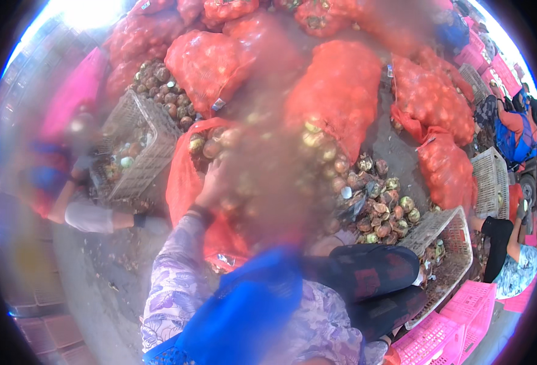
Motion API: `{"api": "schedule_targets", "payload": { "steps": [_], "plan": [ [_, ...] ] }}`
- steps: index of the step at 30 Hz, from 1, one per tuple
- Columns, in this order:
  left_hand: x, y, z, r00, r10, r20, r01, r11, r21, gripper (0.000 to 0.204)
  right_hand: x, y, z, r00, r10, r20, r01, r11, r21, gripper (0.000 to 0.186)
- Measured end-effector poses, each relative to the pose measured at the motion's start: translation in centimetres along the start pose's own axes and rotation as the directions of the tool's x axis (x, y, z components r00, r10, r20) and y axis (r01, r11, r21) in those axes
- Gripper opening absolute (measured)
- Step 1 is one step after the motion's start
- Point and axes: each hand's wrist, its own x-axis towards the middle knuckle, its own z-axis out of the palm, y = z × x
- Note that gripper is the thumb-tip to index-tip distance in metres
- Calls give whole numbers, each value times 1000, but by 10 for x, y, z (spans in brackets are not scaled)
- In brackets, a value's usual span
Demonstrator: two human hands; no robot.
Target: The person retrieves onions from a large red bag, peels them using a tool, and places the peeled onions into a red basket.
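My left hand (pixel 210 185) reaches forward from a floral sleeve to the mouth of an open red mesh sack (pixel 183 176) holding onions (pixel 204 146). The hand lies against the sack's opening, but a blurred patch over the middle of the picture hides its fingers. My right hand does not show. A loose heap of onions (pixel 378 198) lies on the ground just right of the sack. A blue cloth (pixel 244 310) hangs close under the camera, beside a dark patterned trouser leg (pixel 372 271).
Filled red mesh sacks (pixel 341 91) are piled behind and to the right. Grey plastic crates stand at left (pixel 143 143) and right (pixel 448 234), pink crates (pixel 457 331) at lower right. Another person's sleeved arm (pixel 92 217) works at left; other people sit at right (pixel 515 131).
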Motion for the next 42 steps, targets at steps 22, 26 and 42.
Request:
{"api": "schedule_targets", "payload": {
  "steps": [22, 26, 42],
  "plan": [
    [158, 17, 23, 985, -18, 172, -4, 992, 129, 52, -56, -3, -41, 985, 172, -29, -167, 977, 130, 29],
    [138, 21, 29, 999, 14, -37, -13, 1000, 19, 48, -53, -6, -37, 986, 163, -17, -158, 973, 166, 30],
    [89, 320, -50, 915, 335, 225, 351, -384, -854, 37, 5, -124, -221, 975, -66, -214, 223, 396, 891, 32]
  ]
}}
